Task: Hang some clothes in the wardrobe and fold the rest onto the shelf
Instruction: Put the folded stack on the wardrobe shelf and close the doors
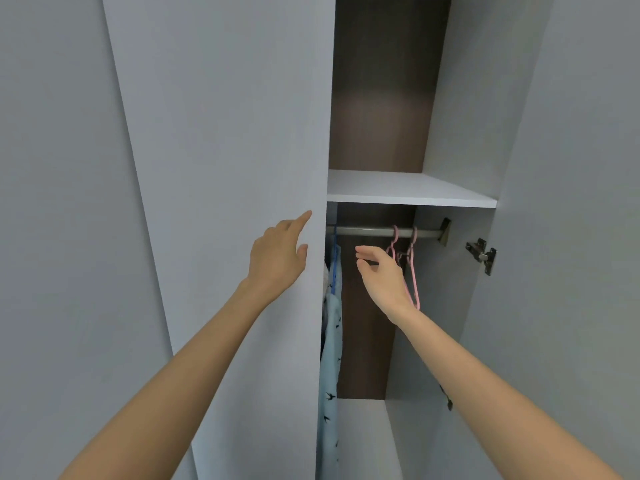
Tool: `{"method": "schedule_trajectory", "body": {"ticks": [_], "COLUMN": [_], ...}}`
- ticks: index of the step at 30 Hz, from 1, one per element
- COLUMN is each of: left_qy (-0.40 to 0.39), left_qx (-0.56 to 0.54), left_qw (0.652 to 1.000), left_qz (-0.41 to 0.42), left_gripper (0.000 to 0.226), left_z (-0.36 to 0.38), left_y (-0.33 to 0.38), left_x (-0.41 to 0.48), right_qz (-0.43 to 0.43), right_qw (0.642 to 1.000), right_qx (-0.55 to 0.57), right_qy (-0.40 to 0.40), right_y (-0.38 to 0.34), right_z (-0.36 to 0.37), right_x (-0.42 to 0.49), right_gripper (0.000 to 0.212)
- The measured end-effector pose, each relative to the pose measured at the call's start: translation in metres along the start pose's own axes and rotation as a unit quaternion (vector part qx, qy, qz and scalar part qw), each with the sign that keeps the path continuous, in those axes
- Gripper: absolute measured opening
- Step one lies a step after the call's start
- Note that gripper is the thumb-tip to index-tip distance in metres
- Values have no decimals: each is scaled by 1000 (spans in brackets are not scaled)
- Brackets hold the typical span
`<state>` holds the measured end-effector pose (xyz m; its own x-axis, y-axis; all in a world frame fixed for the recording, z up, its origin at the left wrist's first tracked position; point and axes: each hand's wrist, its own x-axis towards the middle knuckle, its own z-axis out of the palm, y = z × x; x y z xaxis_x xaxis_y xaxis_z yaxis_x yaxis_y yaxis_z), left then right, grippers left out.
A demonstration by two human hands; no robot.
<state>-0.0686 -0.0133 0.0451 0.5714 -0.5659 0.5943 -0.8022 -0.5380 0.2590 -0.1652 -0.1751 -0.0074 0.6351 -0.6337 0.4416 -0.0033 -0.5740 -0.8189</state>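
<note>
Reaching before two pink hangers (pixel 412 271) on the rail (pixel 367 231), the right hand (pixel 381 278) holds nothing, thumb and fingers apart. The left hand (pixel 277 259) is at the door (pixel 225 133) near its edge, index finger straight, gripping nothing. A pale blue printed garment (pixel 331 341) hangs at the rail's left end.

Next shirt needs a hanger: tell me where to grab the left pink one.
Grip the left pink hanger at its neck under the hook, from the left, beside the right hand; the hook sits over the rail, so it likely lifts off.
</note>
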Motion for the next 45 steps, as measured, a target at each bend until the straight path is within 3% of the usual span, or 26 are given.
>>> {"method": "schedule_trajectory", "body": {"ticks": [9, 17, 24, 30, 33, 37, 40, 42, 45], "left_qy": [41, 21, -25, -64, -93, -130, -157, -171, -178], "left_qx": [-123, -207, -288, -308, -316, -319, -338, -344, -338], "left_qw": [989, 970, 940, 926, 923, 924, 919, 917, 919], "left_qz": [76, 127, 182, 210, 197, 166, 131, 112, 95], "left_gripper": [55, 57, 57, 58, 59, 62, 64, 65, 65], "left_z": [-47, -58, -54, -25, -6, 20, 35, 43, 51], "left_y": [60, 131, 205, 271, 302, 333, 345, 350, 352], "left_x": [-61, -108, -131, -149, -156, -164, -169, -172, -172], "right_qz": [-32, -72, -141, -133, -88, 16, 6, -19, -30], "right_qw": [996, 985, 949, 923, 940, 979, 987, 987, 991], "right_qx": [-5, -37, -115, -134, -124, -118, -136, -134, -99], "right_qy": [80, 150, 258, 336, 306, 167, 87, 88, 90], "right_y": [-74, -109, -107, -73, -51, -25, -14, -9, -9], "right_z": [-75, -149, -221, -281, -308, -333, -340, -346, -355], "right_x": [-99, -177, -222, -239, -238, -227, -220, -216, -213], "right_gripper": [32, 31, 25, 31, 40, 50, 41, 32, 33]}}
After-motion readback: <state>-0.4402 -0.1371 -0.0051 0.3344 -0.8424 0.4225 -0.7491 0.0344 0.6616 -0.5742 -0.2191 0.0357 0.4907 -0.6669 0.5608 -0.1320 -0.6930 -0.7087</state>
